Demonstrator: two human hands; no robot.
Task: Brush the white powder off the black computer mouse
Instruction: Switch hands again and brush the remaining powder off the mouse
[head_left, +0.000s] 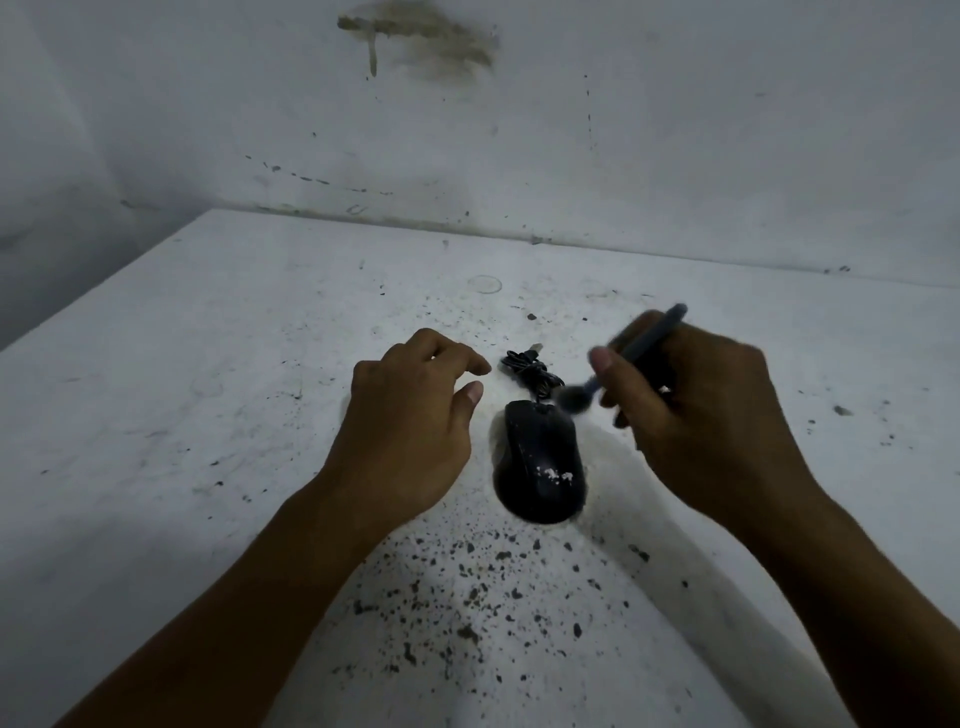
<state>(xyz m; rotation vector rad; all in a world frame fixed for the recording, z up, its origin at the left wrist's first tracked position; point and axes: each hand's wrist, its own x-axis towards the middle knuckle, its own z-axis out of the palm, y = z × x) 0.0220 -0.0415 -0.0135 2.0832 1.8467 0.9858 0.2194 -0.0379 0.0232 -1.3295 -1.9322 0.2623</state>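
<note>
A black computer mouse (540, 462) lies on the white table (208, 364), with small flecks of white powder (558, 475) on its rear right side. Its bundled black cable (530, 371) lies just beyond it. My right hand (701, 415) grips a blue-handled brush (644, 345), blurred; its soft bristle tip (571, 400) hovers at the mouse's front right edge. My left hand (410, 415) rests just left of the mouse, fingers curled and apart, holding nothing and not touching the mouse.
Dark specks and chips (467, 597) are scattered over the table in front of the mouse. A stained white wall (467, 130) rises behind the table's far edge. The table's left edge (104, 291) runs diagonally.
</note>
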